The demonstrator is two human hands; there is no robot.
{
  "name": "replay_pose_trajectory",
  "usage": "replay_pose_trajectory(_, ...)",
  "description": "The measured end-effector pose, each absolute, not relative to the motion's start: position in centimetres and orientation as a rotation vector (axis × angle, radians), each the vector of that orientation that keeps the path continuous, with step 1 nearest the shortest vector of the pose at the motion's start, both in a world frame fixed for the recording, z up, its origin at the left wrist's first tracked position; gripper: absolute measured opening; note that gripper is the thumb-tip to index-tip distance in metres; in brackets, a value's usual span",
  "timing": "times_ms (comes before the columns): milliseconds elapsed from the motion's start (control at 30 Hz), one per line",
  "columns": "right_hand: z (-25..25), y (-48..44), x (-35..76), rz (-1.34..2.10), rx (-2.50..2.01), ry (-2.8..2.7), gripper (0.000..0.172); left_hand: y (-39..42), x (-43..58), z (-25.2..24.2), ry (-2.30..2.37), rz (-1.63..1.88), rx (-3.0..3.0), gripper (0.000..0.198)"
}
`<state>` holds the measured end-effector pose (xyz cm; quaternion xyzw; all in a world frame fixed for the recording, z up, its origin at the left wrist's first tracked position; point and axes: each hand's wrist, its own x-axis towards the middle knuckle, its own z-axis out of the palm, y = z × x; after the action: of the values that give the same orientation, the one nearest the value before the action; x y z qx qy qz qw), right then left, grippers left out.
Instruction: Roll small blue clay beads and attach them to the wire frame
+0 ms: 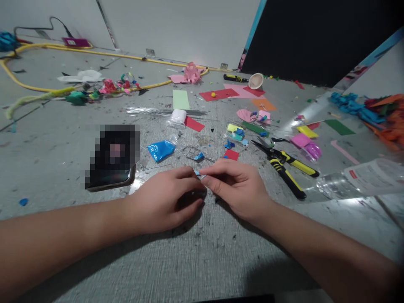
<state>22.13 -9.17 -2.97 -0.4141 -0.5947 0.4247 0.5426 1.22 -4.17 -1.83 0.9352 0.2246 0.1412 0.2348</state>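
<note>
My left hand (168,198) and my right hand (241,185) meet near the middle of the grey surface. Between their fingertips is a small light-blue piece (197,173), perhaps soft clay; the fingers cover most of it. The right thumb and forefinger pinch it from the right. From the left, my other hand's curled fingers close on it. Just beyond the hands lies a bent wire loop (191,152) with a blue lump (198,156) on it. A bag of blue clay (160,150) sits left of the loop, and a red paper piece (231,155) to its right.
A phone (110,158) lies left of my hands. Yellow-black pliers (284,168) and a clear plastic bottle (362,179) lie at the right. Farther back are a bundle of wires (148,111), coloured paper (217,94) and a yellow cable (104,53).
</note>
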Motion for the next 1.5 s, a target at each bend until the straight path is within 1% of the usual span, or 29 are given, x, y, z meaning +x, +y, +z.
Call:
replay_pose_trajectory(100, -3.2, -9.2, 22.1, 0.924, -0.973, -1.456, 0.013, -4.2, 1.1, -2.3, 0.623, 0.353, 2.579, 0.023)
replay_pose_trajectory(267, -3.1, -9.3, 22.2, 0.871, -1.046, -1.496, 0.002, -4.2, 1.2, -2.4, 0.63, 0.393, 2.57, 0.024)
replay_pose_trajectory(467, -2.5, -9.5, 22.2, 0.95, -1.044, -1.411, 0.014, -3.5, 1.4, -1.7, 0.712, 0.478, 2.333, 0.022)
replay_pose_trajectory(567, -2.7, -9.8, 22.4, 1.015, -1.068, -1.344, 0.024, -3.3, 1.4, -1.4, 0.735, 0.559, 2.194, 0.02)
replay_pose_trajectory(667, -3.2, -10.0, 22.7, 1.023, -1.048, -1.328, 0.036, -3.5, 1.5, -1.0, 0.686, 0.6, 2.025, 0.015)
replay_pose_trajectory(733, -3.4, -10.0, 22.9, 1.006, -1.018, -1.345, 0.039, -3.7, 1.6, -0.8, 0.676, 0.61, 1.816, 0.01)
replay_pose_trajectory(833, -3.3, -10.1, 22.9, 0.994, -1.027, -1.398, 0.038, -4.0, 1.6, -0.8, 0.716, 0.627, 1.468, 0.004)
replay_pose_trajectory(1000, -2.3, -10.2, 22.6, 1.03, -0.981, -1.686, 0.027, -4.3, 1.5, -1.6, 0.705, 0.584, 1.115, 0.021)
replay_pose_trajectory(1133, -2.1, -10.2, 22.5, 0.987, -0.91, -1.786, 0.024, -4.4, 1.4, -2.0, 0.669, 0.576, 1.093, 0.027)
replay_pose_trajectory(1267, -2.1, -10.2, 22.6, 0.977, -0.928, -1.814, 0.025, -4.3, 1.4, -2.0, 0.629, 0.578, 1.094, 0.024)
replay_pose_trajectory(1500, -2.1, -10.2, 22.5, 1.069, -0.872, -1.8, 0.03, -4.2, 1.4, -2.1, 0.567, 0.557, 1.038, 0.016)
